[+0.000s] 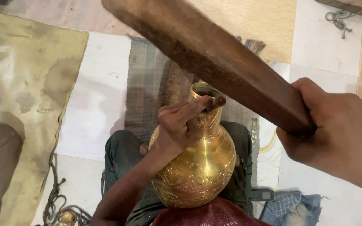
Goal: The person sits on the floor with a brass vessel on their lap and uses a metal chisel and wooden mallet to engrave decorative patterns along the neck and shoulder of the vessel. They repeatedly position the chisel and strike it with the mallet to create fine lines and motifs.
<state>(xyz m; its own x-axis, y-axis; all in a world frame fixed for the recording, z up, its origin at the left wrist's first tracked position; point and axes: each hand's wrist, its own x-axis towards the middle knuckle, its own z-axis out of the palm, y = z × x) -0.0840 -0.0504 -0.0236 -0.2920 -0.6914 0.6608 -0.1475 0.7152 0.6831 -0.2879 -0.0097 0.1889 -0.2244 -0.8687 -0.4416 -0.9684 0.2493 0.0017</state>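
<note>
A shiny engraved brass pot (197, 169) with a narrow neck rests on my lap, its mouth pointing away from me. My left hand (180, 125) lies on the pot's shoulder and grips a small dark punch tool (215, 104) held against the neck. My right hand (336, 132) is raised at the right, closed around a thick brown wooden mallet (214, 58) that slants up and to the left above the pot.
A grey woven mat (147, 88) lies on the floor under my legs. An olive cloth (26, 96) covers the left side. Rope (55, 201) coils at lower left, a blue fabric piece (292, 207) sits at lower right, a knotted cord (338, 19) at top right.
</note>
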